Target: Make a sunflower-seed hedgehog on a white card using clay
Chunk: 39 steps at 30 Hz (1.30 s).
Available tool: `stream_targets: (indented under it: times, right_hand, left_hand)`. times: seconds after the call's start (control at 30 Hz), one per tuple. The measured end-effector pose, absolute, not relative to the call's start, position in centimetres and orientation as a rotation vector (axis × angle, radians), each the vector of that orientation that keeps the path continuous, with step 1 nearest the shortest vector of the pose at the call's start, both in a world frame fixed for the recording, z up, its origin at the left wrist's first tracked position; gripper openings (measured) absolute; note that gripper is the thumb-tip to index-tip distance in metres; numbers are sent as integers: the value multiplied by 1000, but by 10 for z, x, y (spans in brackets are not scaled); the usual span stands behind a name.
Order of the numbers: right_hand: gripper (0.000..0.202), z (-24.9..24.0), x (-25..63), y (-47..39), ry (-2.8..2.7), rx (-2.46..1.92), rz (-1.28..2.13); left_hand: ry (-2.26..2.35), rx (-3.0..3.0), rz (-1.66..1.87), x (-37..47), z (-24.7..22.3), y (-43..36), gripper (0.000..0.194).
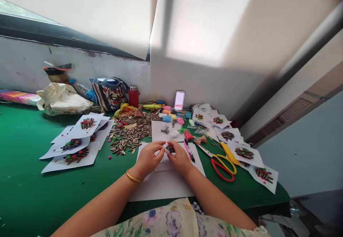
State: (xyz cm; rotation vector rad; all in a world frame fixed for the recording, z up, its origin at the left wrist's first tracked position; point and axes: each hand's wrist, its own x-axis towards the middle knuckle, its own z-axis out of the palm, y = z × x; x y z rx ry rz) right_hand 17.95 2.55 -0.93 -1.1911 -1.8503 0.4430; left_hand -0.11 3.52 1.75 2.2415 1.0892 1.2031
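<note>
Both my hands meet over the white paper (166, 188) in front of me. A small dark lump partly wrapped in clear plastic (170, 149) sits between them; its exact kind is too small to make out. My right hand (180, 160) is closed around its right side. The thumb and fingers of my left hand (150, 158) pinch at the plastic on the left. Just beyond lies a sheet with a grey smudged shape (164, 129). A black pen and a pink one (189, 150) rest right of my right hand.
Striped sunflower seeds (134, 131) are heaped beyond my left hand. Scissors (221, 163) with red and yellow handles lie at right. Cards with seed pictures are stacked at left (77, 147) and right (245, 153). Colored clay packets (167, 118), a phone (179, 100) and bags stand behind.
</note>
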Motion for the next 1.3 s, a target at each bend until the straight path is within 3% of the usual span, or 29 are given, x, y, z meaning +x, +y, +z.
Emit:
stream_targets:
  times: [0.13, 0.4, 0.83, 1.17, 1.3]
  right_hand:
    - [18, -6, 179, 22, -1861, -1121, 465]
    - [15, -2, 178, 22, -1912, -1028, 455]
    - [14, -1, 175, 21, -1891, -1047, 475]
    - [7, 2, 174, 19, -1914, -1139, 477]
    - [15, 5, 173, 17, -1984, -1164, 426]
  left_hand:
    - [1063, 2204, 1239, -1, 19, 36, 15]
    - [1227, 2045, 1170, -5, 9, 42, 13]
    - [1052, 2469, 1363, -4, 18, 38, 11]
    - [1115, 2484, 1237, -6, 15, 34, 17]
    - [1137, 2530, 1099, -5, 15, 35, 20]
